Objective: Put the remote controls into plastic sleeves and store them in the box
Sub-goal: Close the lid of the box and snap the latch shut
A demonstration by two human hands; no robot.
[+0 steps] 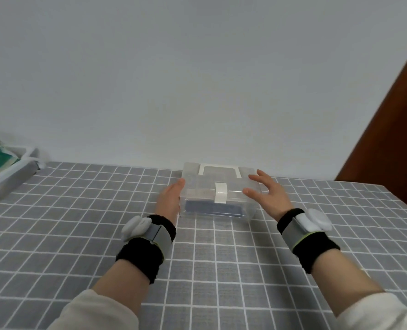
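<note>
A clear plastic box (231, 186) with a white handle and a white front latch stands at the far edge of the table, its lid down. Through its front wall I see a dark blue flat object (213, 209) lying inside. My left hand (170, 197) rests flat against the box's left side. My right hand (268, 192) hovers at the box's right end, fingers spread, fingertips at or just off the lid. No loose remote control or sleeve shows on the table.
The table has a grey cloth (197, 258) with a white grid. A white tray (9, 172) with green and white packets sits at the far left. A pale wall stands right behind the box; a brown wooden panel (393, 129) rises at the right.
</note>
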